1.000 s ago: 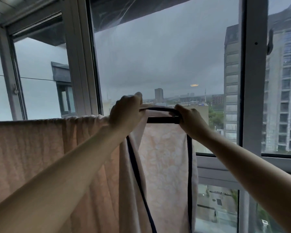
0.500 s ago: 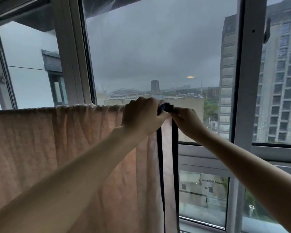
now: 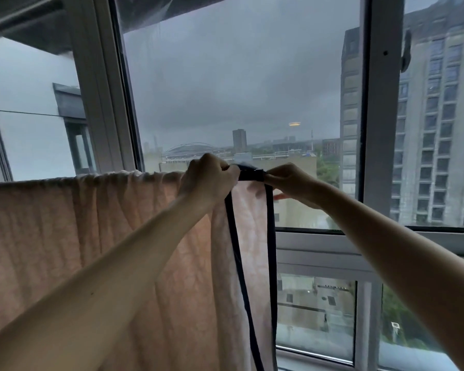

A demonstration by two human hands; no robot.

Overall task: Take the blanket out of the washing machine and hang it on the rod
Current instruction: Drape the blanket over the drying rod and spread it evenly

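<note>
A pale peach blanket (image 3: 65, 236) with a dark navy border (image 3: 271, 236) hangs over a rod at chest height, filling the lower left of the view. The rod itself is hidden under the cloth. My left hand (image 3: 208, 178) grips the top fold of the blanket at its right end. My right hand (image 3: 287, 180) pinches the navy border where it crosses the top. A short stretch of dark edge (image 3: 249, 174) spans between the two hands. The blanket's end panel hangs straight down below them.
Large windows with grey frames (image 3: 378, 129) stand right behind the blanket, a vertical mullion just right of my right hand. A window sill rail (image 3: 319, 245) runs below. Tower blocks and an overcast sky lie outside.
The blanket's end has been drawn to the right along the rod, and the hanging end panel is narrower than one second ago. In the last half second my hands have moved slightly apart.
</note>
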